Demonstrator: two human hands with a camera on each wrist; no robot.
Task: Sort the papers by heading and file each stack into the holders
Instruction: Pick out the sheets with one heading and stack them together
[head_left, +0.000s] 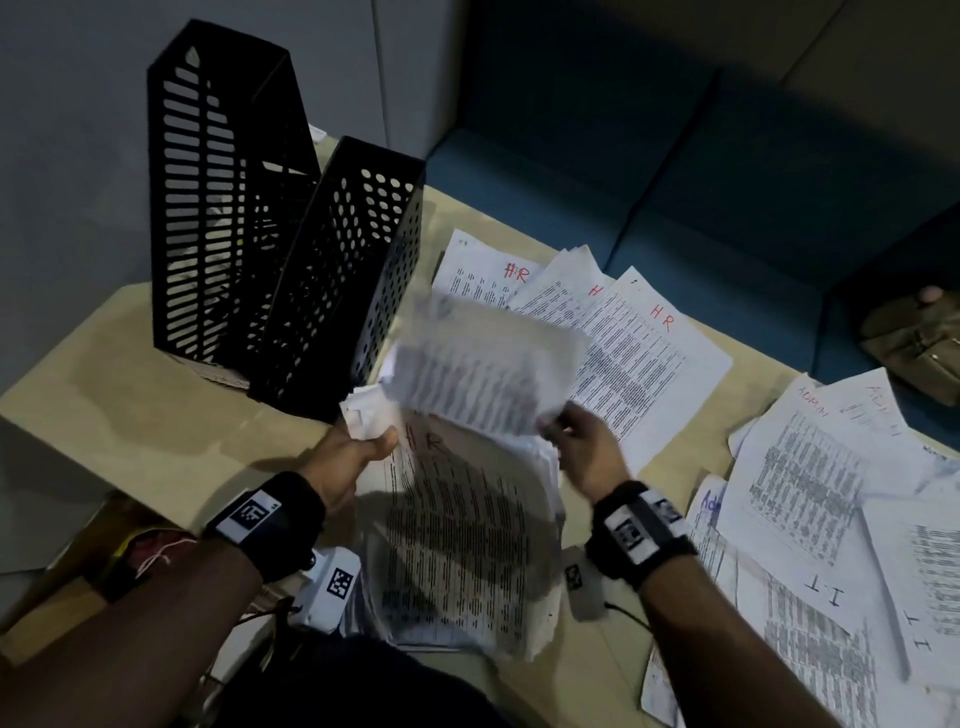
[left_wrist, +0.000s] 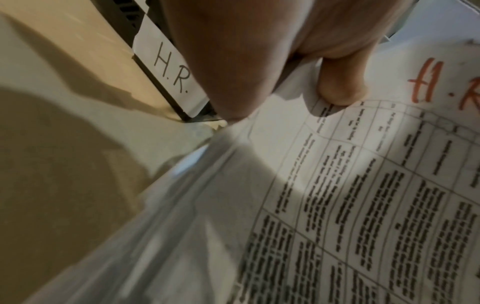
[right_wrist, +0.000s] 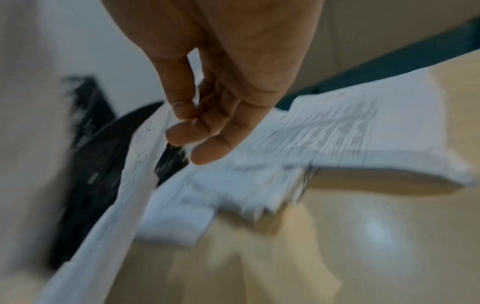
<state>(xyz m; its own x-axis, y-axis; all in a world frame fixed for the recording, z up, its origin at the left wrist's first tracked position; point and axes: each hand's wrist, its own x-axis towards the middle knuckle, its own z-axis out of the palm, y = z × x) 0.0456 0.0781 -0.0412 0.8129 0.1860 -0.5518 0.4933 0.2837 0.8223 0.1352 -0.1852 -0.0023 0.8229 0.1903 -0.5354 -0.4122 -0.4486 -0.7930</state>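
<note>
At the frame centre, the left hand (head_left: 353, 457) grips the HR stack (head_left: 467, 545) by its top corner, thumb on top. The right hand (head_left: 582, 447) pinches a blurred sheet (head_left: 483, 364) above it, beside the black holders (head_left: 291, 234).

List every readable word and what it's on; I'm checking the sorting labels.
"H.R": held stack in left hand.
"H.R.": holder tag.
"HR": spread sheets.
"ADMIN": right-side sheet.
"IT": near sheets.
Unreadable: printed tables; blurred sheet pinched by right hand.
</note>
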